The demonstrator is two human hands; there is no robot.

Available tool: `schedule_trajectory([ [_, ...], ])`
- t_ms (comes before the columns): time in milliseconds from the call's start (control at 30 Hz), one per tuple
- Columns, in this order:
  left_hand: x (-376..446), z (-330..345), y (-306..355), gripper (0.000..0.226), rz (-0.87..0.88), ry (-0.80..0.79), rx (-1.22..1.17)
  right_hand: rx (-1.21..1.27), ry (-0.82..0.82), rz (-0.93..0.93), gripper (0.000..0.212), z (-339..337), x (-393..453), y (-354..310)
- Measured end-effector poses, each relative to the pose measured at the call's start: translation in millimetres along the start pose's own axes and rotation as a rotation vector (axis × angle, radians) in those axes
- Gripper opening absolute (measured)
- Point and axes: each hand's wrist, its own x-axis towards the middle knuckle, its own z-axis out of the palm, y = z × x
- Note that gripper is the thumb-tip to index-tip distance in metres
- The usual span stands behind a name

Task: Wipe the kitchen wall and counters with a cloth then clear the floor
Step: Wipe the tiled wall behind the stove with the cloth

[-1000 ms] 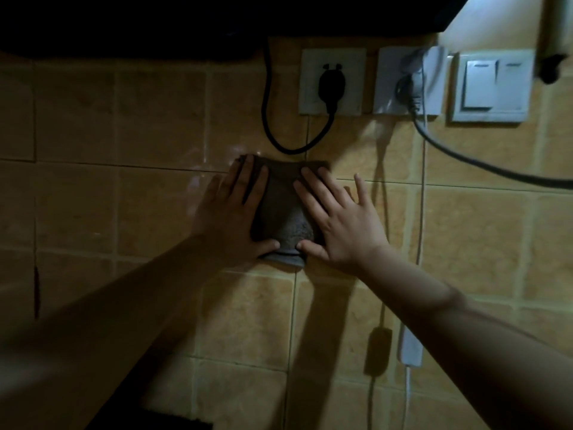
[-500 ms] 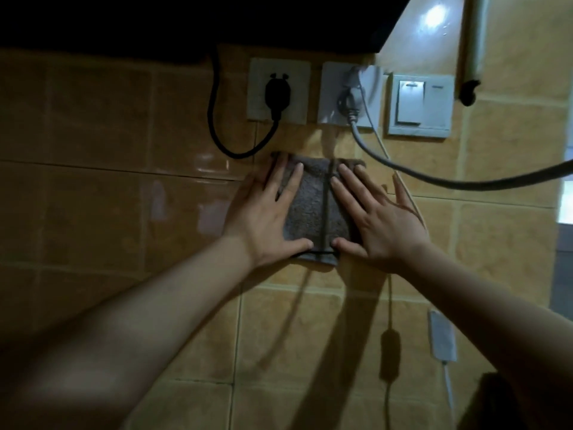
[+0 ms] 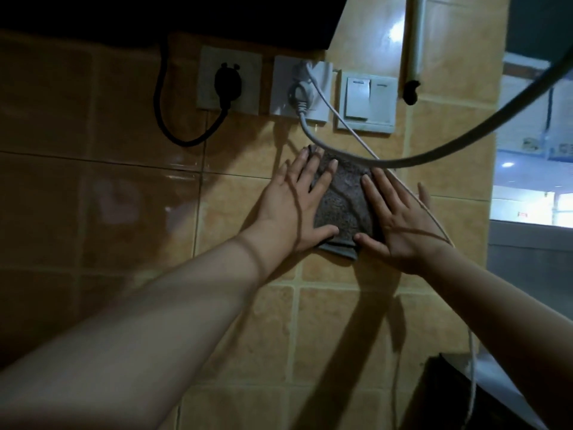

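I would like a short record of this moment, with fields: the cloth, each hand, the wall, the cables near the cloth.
cloth: grey cloth, flat against the wall
left hand: left hand presses the cloth's left part, fingers straight
right hand: right hand presses its right part, fingers straight
wall: tan tiled wall
cables: thick grey cable crosses over the cloth's top; thin white cord runs over the right hand

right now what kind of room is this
Most likely a home kitchen: a tiled wall with two sockets and a light switch, under what looks like a dark range hood, being wiped with a grey cloth.
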Motion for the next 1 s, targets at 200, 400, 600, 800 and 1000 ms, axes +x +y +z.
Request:
schedule_trajectory([
  [200,-8,10,9,0.101,-0.040,0.051,0.002,0.017,0.012,0.020,0.094,3,-7,-3],
  [400,-26,22,16,0.103,-0.060,0.088,-0.017,-0.003,0.003,0.013,0.095,6,-17,-15],
  [600,-43,35,21,0.103,-0.090,0.137,-0.028,-0.029,-0.008,0.015,0.091,10,-24,-26],
  [800,-61,47,21,0.104,-0.121,0.162,-0.055,-0.088,-0.024,0.010,0.089,9,-30,-44],
  [1000,-74,50,7,0.103,-0.113,0.164,0.005,-0.108,-0.025,0.034,0.088,7,-31,-67],
])
